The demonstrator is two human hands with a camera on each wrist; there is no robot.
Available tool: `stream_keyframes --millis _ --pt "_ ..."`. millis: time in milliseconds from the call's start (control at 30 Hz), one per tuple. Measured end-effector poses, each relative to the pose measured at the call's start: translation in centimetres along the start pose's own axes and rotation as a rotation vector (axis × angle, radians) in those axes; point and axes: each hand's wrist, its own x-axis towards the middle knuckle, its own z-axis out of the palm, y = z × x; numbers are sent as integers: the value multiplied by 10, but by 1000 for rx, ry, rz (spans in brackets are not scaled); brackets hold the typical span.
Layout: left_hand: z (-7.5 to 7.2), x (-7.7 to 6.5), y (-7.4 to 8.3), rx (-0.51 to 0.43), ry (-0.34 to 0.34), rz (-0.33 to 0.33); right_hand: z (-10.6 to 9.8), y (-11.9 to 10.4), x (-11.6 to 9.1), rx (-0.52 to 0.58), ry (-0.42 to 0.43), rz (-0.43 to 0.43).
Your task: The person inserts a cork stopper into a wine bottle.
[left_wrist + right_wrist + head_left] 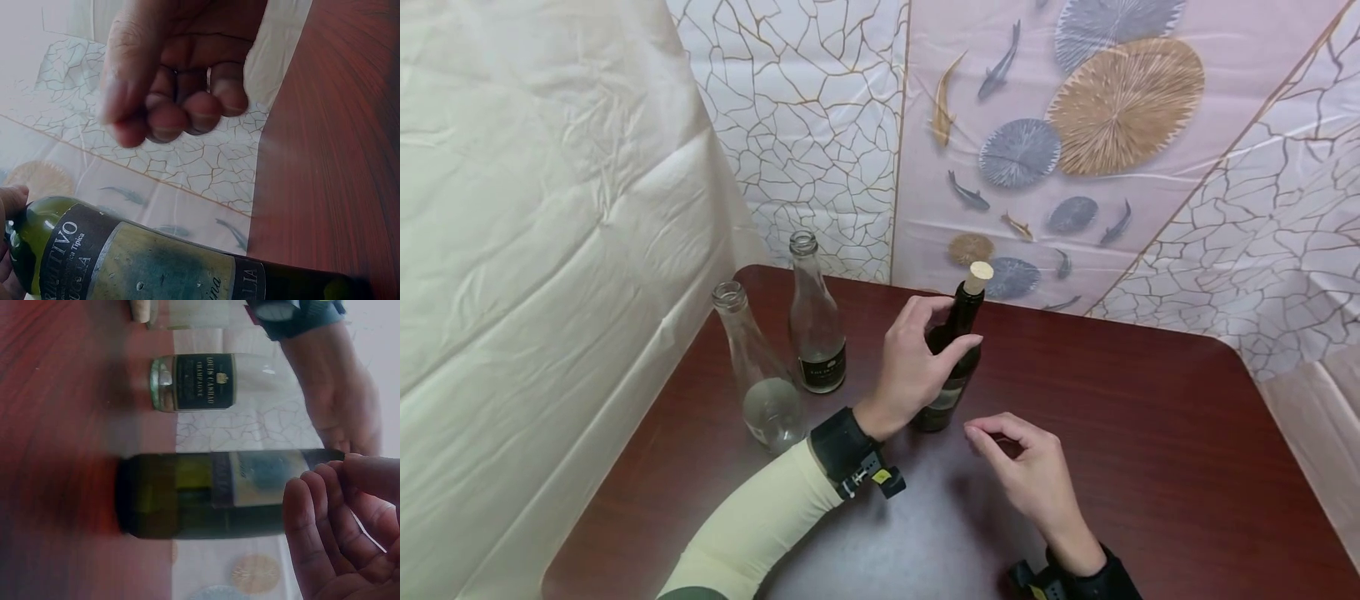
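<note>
My left hand [913, 362] is at the upper part of a dark green wine bottle [187, 495], thumb across its front and fingers on its far side. The bottle stands upright, a pale cork [979, 278] sticking up out of its neck. In the left wrist view the bottle's printed label [165, 262] shows, with left-hand fingertips [14, 199] at its shoulder. My right hand [1033, 471] hovers to the right in front of the bottle, fingers curled and thumb tip meeting the index finger. Nothing shows between its fingertips.
Two clear glass bottles stand uncorked at the left: one [818, 329] with a black label, the other [760, 367] nearer with a pale round label. The right wrist view shows a tan cylindrical piece [141, 309] beside a clear bottle. Patterned cloth [820, 108] hangs behind the reddish-brown table [1120, 400].
</note>
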Motion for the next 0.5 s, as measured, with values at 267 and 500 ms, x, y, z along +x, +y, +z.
stream_keyframes --millis 267,500 --pt "2 2 3 -2 -26 -9 7 5 -3 16 -35 63" --pt "-8 -8 4 -5 -92 -33 14 4 -1 61 -35 94"
